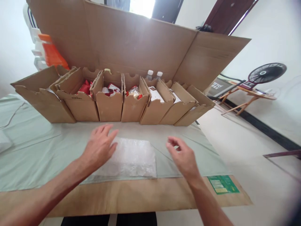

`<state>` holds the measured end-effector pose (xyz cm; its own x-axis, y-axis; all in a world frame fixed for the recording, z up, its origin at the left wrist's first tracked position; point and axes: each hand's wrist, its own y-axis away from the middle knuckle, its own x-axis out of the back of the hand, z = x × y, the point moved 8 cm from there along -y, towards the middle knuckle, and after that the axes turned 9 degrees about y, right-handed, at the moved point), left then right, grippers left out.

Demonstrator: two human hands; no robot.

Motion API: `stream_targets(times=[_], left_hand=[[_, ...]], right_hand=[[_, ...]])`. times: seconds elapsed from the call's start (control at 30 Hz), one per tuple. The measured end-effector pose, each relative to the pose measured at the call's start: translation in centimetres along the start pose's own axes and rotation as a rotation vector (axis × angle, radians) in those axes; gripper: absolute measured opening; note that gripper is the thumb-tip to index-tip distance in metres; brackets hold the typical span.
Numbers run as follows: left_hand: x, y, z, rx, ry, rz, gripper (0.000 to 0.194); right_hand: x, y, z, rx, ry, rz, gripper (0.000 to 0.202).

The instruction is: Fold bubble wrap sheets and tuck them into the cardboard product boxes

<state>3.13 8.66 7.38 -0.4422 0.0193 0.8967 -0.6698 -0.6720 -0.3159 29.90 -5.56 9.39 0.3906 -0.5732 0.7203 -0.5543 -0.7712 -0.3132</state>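
A flat, clear sheet of bubble wrap (136, 157), perhaps a bag, lies on the pale green cloth (77, 135) in front of me. My left hand (101, 142) is open above its left side, fingers stretched forward and apart from each other. To the right of the wrap, my right hand (181, 153) hovers over the cloth. Its fingers are curled round so that thumb and fingertips come together in a loop, and I see nothing held in them. Neither hand reaches the row of cardboard bins beyond.
Several open cardboard bins (110, 108) stand side by side, holding red packets (86, 88), a foil-wrapped item (135, 93) and white boxes (155, 94). Behind them rises a cardboard panel (141, 44). An orange bottle (53, 51) and two white-capped bottles (150, 74) stand there. A fan (266, 73) is at right.
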Motion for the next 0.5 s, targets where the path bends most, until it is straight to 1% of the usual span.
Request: stream_targets(times=[0.03,0.1,0.13,0.17,0.2,0.23,0.27,0.3,0.37,0.4,0.43,0.47,0.5], left_hand=[[-1.2,0.2,0.9,-0.052,0.017,-0.03,0.041],[-3.5,0.5,2.3,-0.119,0.035,-0.115,0.044],[-4.6,0.5,2.6,-0.119,0.042,-0.163,0.044],[-5.4,0.6,2.8,-0.108,0.044,-0.201,0.044],[-5.9,0.6,2.9,-0.094,0.045,-0.226,0.043],[-6.3,0.7,3.0,-0.085,0.044,-0.238,0.042],[-6.4,0.8,3.1,-0.083,0.045,-0.241,0.041],[-6.4,0.9,3.2,-0.084,0.045,-0.237,0.04],[-6.3,1.3,3.3,-0.073,0.052,-0.224,0.039],[-6.3,1.4,3.3,-0.057,0.057,-0.215,0.039],[-6.2,1.5,3.2,-0.038,0.063,-0.205,0.04],[-6.1,1.6,3.1,-0.018,0.069,-0.193,0.041],[-6.1,1.6,3.1,-0.003,0.077,-0.179,0.042]], right_hand=[[1.4,-1.2,-0.8,0.043,0.047,0.033,0.028],[3.9,-4.5,-3.8,0.174,0.133,0.095,0.027],[4.6,-6.4,-5.7,0.25,0.169,0.114,0.026],[4.8,-8.5,-7.7,0.329,0.21,0.122,0.026],[4.4,-10.7,-9.7,0.399,0.261,0.094,0.026],[3.4,-12.9,-11.3,0.443,0.319,0.03,0.026],[1.9,-15.1,-12.5,0.456,0.383,-0.092,0.026],[-0.1,-17.0,-13.0,0.448,0.442,-0.269,0.026],[-3.7,-19.5,-13.0,0.401,0.527,-0.617,0.024],[-5.0,-20.4,-12.6,0.365,0.561,-0.755,0.023],[-5.8,-21.1,-12.0,0.327,0.59,-0.847,0.019],[-6.3,-22.0,-11.5,0.302,0.595,-0.858,0.013],[-6.3,-23.0,-11.3,0.291,0.576,-0.8,0.007]])
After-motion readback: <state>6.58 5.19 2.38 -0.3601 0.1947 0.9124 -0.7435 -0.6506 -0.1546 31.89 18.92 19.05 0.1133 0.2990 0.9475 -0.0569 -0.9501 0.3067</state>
